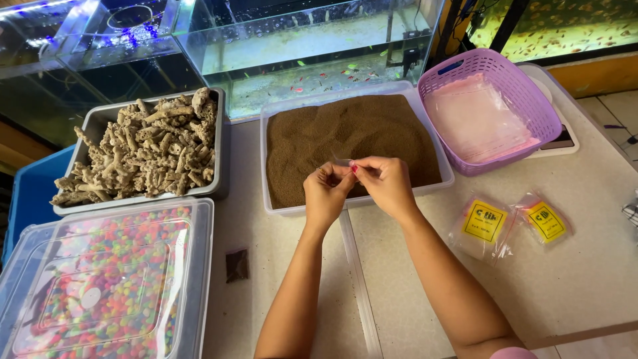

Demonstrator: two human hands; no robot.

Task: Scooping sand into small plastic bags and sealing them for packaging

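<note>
pebble box (193, 279) nearest | both hands' fingers (335, 178) pinch 1 small clear bag (343, 162)

Brown granules (345, 143), lilac basket (495, 80), multicoloured pebbles (109, 279), yellow-labelled packets (508, 223).

Both forearms bare, no watch or rings showing; red polish on a nail of the right hand (387, 183), and a pink sleeve edge at five o'clock.
</note>
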